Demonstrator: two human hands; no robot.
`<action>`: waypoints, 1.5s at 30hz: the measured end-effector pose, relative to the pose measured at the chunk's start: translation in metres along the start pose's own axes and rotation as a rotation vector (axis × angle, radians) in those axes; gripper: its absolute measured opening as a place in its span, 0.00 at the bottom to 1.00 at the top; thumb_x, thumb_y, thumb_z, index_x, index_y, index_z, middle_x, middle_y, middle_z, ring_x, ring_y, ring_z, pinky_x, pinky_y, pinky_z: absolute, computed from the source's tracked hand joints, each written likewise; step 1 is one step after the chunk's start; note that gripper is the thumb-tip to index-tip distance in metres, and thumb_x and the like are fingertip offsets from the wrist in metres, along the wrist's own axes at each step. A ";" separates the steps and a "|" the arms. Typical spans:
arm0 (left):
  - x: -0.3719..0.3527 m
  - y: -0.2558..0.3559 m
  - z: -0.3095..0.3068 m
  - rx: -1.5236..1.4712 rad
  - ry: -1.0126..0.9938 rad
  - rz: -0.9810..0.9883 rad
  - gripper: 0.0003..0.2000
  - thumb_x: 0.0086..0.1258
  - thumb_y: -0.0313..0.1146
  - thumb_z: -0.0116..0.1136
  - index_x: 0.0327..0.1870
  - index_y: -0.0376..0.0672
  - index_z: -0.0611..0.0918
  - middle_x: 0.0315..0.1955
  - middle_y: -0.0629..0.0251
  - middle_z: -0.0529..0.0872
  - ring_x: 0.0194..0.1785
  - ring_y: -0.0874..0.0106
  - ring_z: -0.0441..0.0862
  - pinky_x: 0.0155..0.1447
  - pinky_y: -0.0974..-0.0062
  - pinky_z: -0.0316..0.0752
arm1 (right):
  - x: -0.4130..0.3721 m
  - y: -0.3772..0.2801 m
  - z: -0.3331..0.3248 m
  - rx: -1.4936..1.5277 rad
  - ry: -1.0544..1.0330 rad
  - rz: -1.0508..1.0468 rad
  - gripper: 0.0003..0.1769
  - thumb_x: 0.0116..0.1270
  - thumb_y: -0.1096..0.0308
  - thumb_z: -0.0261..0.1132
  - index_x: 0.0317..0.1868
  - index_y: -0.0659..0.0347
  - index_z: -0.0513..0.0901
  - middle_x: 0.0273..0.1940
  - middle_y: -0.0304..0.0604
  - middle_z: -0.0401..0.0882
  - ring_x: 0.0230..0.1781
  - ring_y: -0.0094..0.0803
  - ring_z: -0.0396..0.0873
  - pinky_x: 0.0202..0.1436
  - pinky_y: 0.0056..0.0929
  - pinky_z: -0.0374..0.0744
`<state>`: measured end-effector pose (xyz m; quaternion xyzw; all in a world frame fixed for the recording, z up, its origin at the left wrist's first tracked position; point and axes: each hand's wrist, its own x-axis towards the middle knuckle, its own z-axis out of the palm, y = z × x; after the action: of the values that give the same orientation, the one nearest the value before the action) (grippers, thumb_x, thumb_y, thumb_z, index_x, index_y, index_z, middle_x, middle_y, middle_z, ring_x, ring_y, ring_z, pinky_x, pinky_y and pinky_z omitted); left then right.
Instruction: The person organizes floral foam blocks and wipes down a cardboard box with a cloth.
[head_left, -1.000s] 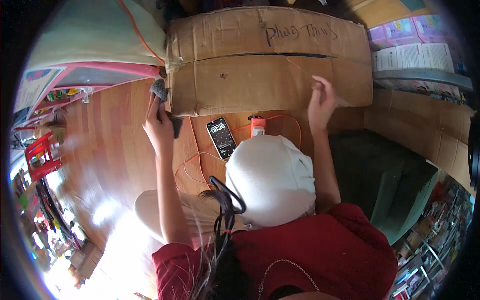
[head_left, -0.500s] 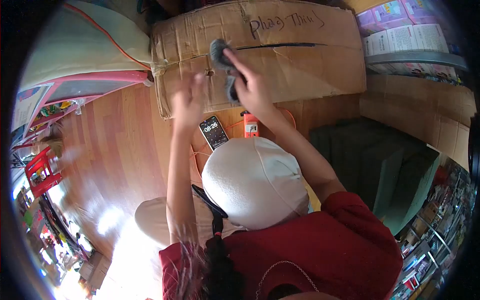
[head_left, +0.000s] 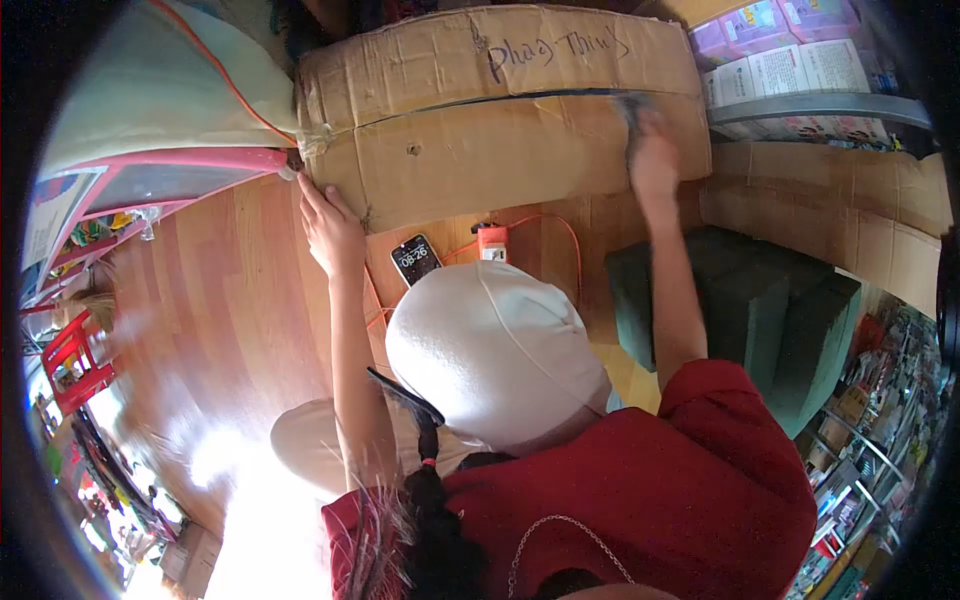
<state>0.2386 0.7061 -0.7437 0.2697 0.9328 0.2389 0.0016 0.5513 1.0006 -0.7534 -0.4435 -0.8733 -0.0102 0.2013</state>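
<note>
In the head view, a long cardboard box (head_left: 500, 130) lies on the wooden floor (head_left: 220, 300), its long axis running left to right in front of the person. The right hand (head_left: 655, 160) is up against the box's front face near the right end, fingers folded over a grey cloth (head_left: 631, 106) pressed to the cardboard. Motion blur hides how tight the grip is. The left hand (head_left: 330, 225) is well apart at the box's lower left corner, fingers stretched out and touching the edge, holding nothing. Between the arms, a phone (head_left: 413, 258) and an orange power plug (head_left: 491, 242) with its orange cable (head_left: 566, 228) lie on the floor just beside the box. A dark green block (head_left: 740, 300) sits under the right forearm.
</note>
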 end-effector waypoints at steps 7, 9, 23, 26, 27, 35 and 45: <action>-0.002 0.003 -0.003 -0.004 -0.026 -0.038 0.24 0.73 0.41 0.35 0.68 0.41 0.56 0.56 0.47 0.70 0.54 0.49 0.73 0.51 0.56 0.72 | -0.009 -0.092 -0.035 0.307 -0.145 0.093 0.24 0.56 0.78 0.52 0.56 0.60 0.75 0.56 0.51 0.72 0.59 0.50 0.68 0.62 0.41 0.67; -0.002 0.003 -0.005 -0.020 -0.044 -0.048 0.24 0.73 0.41 0.34 0.68 0.42 0.56 0.56 0.48 0.71 0.53 0.49 0.73 0.50 0.55 0.73 | -0.031 -0.133 -0.023 0.491 -0.167 -0.280 0.24 0.55 0.79 0.53 0.55 0.59 0.76 0.57 0.50 0.72 0.60 0.51 0.67 0.63 0.42 0.66; -0.003 0.012 -0.003 0.100 -0.004 -0.118 0.23 0.73 0.40 0.34 0.67 0.44 0.58 0.50 0.50 0.75 0.49 0.51 0.75 0.48 0.56 0.73 | 0.085 -0.099 -0.017 0.884 0.211 0.281 0.15 0.67 0.67 0.51 0.48 0.64 0.78 0.19 0.37 0.73 0.17 0.27 0.68 0.21 0.29 0.71; -0.002 0.010 -0.001 0.121 0.031 -0.089 0.23 0.73 0.40 0.34 0.67 0.44 0.60 0.48 0.50 0.76 0.50 0.51 0.74 0.52 0.55 0.70 | 0.082 -0.208 0.053 0.524 0.230 -0.424 0.11 0.65 0.68 0.51 0.42 0.60 0.79 0.40 0.47 0.78 0.39 0.37 0.77 0.41 0.35 0.78; -0.003 0.009 -0.001 0.130 0.047 -0.070 0.22 0.73 0.40 0.34 0.66 0.43 0.61 0.48 0.50 0.76 0.50 0.50 0.74 0.53 0.55 0.69 | 0.060 -0.238 0.063 0.567 -0.076 -0.398 0.14 0.62 0.71 0.52 0.48 0.56 0.78 0.55 0.51 0.72 0.56 0.45 0.71 0.57 0.39 0.73; -0.001 0.008 0.002 0.095 0.051 -0.066 0.22 0.72 0.38 0.35 0.65 0.40 0.62 0.49 0.49 0.76 0.52 0.51 0.73 0.56 0.57 0.67 | 0.132 -0.049 0.065 -0.079 -0.219 0.098 0.14 0.62 0.69 0.52 0.44 0.65 0.79 0.31 0.55 0.81 0.29 0.49 0.81 0.31 0.47 0.80; 0.001 0.008 0.002 0.111 0.066 -0.058 0.22 0.72 0.38 0.36 0.65 0.41 0.62 0.51 0.50 0.75 0.53 0.50 0.72 0.56 0.57 0.68 | 0.146 -0.063 0.057 0.330 0.151 -0.207 0.18 0.63 0.72 0.50 0.54 0.59 0.74 0.44 0.51 0.77 0.42 0.44 0.76 0.46 0.39 0.75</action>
<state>0.2422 0.7128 -0.7416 0.2340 0.9516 0.1956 -0.0374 0.4061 1.0857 -0.7429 -0.3102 -0.8865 0.0793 0.3340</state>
